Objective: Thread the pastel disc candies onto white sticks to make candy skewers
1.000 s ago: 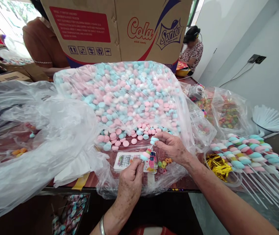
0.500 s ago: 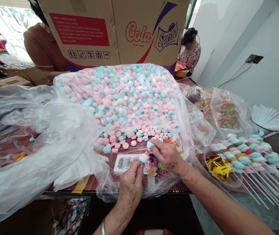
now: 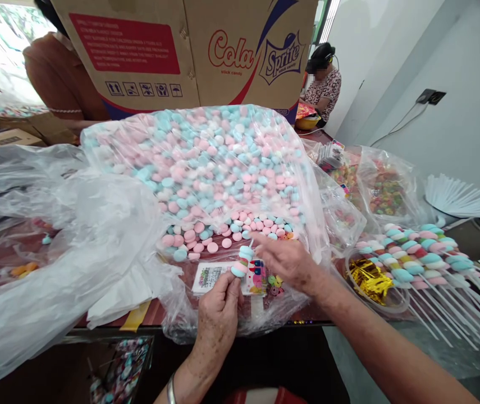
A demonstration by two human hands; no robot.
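Observation:
My left hand (image 3: 218, 311) is closed on a marshmallow skewer (image 3: 243, 260), holding it upright and slightly tilted. Blue, pink and white marshmallows are threaded on it, with a reddish and green gummy piece among them; the bare stick tip shows above. Just right of that tip, my right hand (image 3: 286, 262) has its fingers stretched out, a little blurred, with nothing visible in them. Behind both hands, loose pink and blue marshmallows (image 3: 212, 247) spill from a large clear bag (image 3: 223, 163). Printed cards (image 3: 210, 278) lie under the skewer, beside several gummy rings (image 3: 275, 284).
Finished marshmallow skewers (image 3: 416, 255) are piled at right, near a tub of gold ties (image 3: 370, 281) and white sticks (image 3: 462, 196). A large carton (image 3: 193, 56) stands behind. Crumpled plastic (image 3: 109, 219) covers the left side. Two people (image 3: 324, 84) sit beyond the carton.
My right hand brought a blue marshmallow down onto the stick above the other pieces and let it go. Its fingers have since straightened beside the stick tip. The left hand keeps its hold.

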